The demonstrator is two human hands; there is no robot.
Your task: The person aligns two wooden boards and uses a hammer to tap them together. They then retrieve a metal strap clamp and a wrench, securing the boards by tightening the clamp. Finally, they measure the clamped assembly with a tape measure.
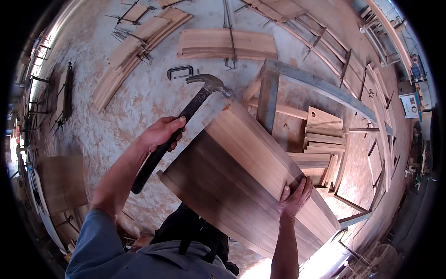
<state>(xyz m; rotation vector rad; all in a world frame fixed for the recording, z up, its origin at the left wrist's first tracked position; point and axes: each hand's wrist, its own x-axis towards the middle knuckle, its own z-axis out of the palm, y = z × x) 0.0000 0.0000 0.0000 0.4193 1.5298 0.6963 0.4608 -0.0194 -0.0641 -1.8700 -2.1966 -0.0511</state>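
My left hand (162, 135) is wrapped around the dark handle of a claw hammer (196, 100). The hammer's metal head is up near the far corner of a wide wooden panel (223, 172); whether it touches the wood I cannot tell. Two tones run along the panel, darker brown on the near left and lighter on the far right. It lies tilted in front of my body. My right hand (295, 197) grips the panel's far right edge, with the thumb on the face and the fingers over the edge.
Beyond the panel stands a grey metal frame (268, 100), with stacked wood pieces (324, 135) inside it. A C-clamp (180, 72) lies on the floor past the hammer. Clamped boards (227, 44) lie farther off, and another board pile (134, 53) is at the left.
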